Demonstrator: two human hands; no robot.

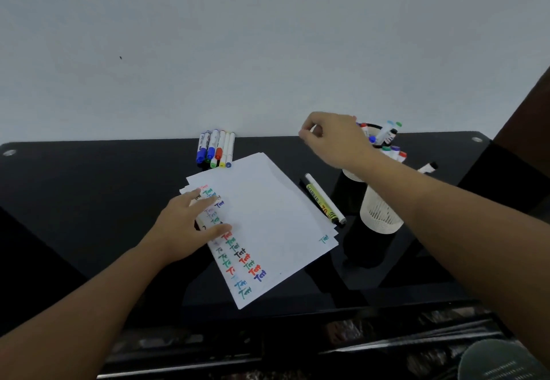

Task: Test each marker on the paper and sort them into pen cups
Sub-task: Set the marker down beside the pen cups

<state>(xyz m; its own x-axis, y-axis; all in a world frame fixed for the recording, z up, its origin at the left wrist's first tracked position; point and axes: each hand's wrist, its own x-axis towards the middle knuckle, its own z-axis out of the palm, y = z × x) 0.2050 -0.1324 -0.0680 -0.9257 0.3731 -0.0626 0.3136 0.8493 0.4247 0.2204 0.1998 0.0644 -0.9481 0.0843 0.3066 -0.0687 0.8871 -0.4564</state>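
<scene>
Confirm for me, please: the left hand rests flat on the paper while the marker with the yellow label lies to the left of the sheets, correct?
Not quite. The head view shows the yellow-label marker lying to the right of the paper, beside the white pen cup. The left hand does rest flat on the paper.

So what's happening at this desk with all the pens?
A person is trying out markers on paper and sorting them into cups. The left hand rests flat on the sheet, which carries many coloured scribbles. The right hand pinches something small beside the cups. A bunch of markers waits at the back.
</scene>
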